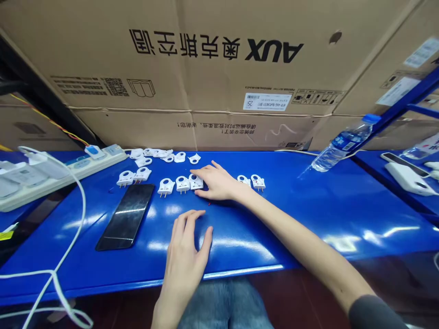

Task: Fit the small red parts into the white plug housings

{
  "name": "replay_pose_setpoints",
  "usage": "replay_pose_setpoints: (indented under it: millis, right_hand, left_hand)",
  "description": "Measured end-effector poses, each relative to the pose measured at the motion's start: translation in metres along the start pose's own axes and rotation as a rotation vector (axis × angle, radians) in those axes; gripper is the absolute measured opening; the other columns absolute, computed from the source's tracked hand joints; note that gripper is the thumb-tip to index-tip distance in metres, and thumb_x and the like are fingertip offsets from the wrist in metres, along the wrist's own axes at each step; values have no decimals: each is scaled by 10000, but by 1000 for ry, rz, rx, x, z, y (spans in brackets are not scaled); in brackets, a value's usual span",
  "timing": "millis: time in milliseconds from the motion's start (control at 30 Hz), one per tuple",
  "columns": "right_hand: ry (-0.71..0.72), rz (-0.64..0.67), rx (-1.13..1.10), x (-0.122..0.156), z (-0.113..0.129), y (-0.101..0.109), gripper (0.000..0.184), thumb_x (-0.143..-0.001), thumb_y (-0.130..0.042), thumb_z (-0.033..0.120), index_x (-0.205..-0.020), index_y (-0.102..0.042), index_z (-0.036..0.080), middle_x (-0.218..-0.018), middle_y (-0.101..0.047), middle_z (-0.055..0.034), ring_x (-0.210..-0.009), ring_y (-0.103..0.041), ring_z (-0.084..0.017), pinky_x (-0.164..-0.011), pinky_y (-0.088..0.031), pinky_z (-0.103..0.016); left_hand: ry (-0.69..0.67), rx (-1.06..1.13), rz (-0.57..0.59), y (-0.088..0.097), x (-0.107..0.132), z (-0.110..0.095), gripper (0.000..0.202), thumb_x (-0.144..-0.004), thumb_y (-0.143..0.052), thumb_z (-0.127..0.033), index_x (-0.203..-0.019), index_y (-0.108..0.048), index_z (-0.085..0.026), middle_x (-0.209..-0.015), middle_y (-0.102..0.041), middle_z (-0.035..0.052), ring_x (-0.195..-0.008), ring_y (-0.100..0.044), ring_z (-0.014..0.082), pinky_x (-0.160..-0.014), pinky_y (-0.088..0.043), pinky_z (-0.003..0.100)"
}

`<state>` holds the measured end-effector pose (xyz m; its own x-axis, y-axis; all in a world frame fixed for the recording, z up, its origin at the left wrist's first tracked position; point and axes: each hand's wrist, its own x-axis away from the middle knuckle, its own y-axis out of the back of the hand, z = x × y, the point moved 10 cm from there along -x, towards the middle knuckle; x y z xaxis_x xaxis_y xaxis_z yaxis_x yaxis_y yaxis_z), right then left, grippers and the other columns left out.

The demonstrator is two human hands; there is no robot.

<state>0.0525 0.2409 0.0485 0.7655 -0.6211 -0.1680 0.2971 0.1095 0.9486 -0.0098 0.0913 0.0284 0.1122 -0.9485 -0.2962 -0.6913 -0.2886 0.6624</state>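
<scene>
On glossy blue bench, right hand (219, 183) (fingers spread) touches white plastic plug (195, 182); left hand (185, 256) splayed

Your right hand (219, 183) lies flat on the white plug (196, 182), last in a row of three lying flat, prongs toward you, mid-table nearer the far edge.

The left hand (187, 249) lies flat with the palm down, the fingers a little spread and pointing forward, the thumb held out to the right side. Its wrist and forearm come straight up from the lower edge. The right hand (216, 183) is stretched farther forward, palm down, fingers extended to the left. The right forearm is bare and long, running diagonally from the lower right corner, with a dark sleeve at the elbow.
</scene>
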Motion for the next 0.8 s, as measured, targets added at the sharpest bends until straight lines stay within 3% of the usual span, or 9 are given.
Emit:
replay_pose_setpoints:
  millis: [267, 400, 567, 700, 800]
  right_hand:
    - [53, -95, 14, 12, 12, 20, 570, -912, -777, 374, -1409, -630, 137, -1324, -712, -145, -1298, -590, -312, -1278, -265, -597]
    - [99, -171, -17, 39, 24, 41, 496, -886, -794, 421, -1310, -688, 187, -1363, -683, -123, -1320, -576, -310, -1296, -217, -619]
    - [142, -123, -52, 75, 35, 34, 511, -853, -817, 504, -1254, -716, 204, -1428, -640, -122, -1414, -503, -322, -1305, -200, -617]
    - [130, -85, -119, 82, 37, 30, 598, -854, -803, 590, -1301, -705, 205, -1458, -623, -126, -1408, -497, -333, -1247, -319, -592]
    - [78, -98, -115, 78, 32, 37, 574, -921, -760, 530, -1382, -660, 203, -1442, -631, -136, -1349, -525, -320, -1138, -430, -528]
  left_hand:
    - [1, 11, -17, 2, 0, -2, 350, -1006, -540, -410, -1316, -593, -257, -1297, -622, 107, -1202, -605, 301, -982, -546, 495]
    - [40, 23, -72, 9, 0, 1, 378, -982, -554, -405, -1327, -573, -253, -1287, -633, 106, -1029, -641, 262, -874, -575, 447]
    - [48, 34, -135, 15, 0, 5, 246, -943, -515, -286, -1164, -614, -241, -1205, -665, 91, -910, -639, 229, -824, -572, 422]
    - [10, 0, -87, 10, -1, 1, 203, -941, -518, -276, -1101, -640, -256, -1194, -670, 82, -1034, -634, 255, -855, -569, 413]
    - [7, -24, -59, 6, -1, 2, 201, -957, -510, -277, -1103, -648, -265, -1238, -658, 79, -1106, -622, 268, -909, -561, 443]
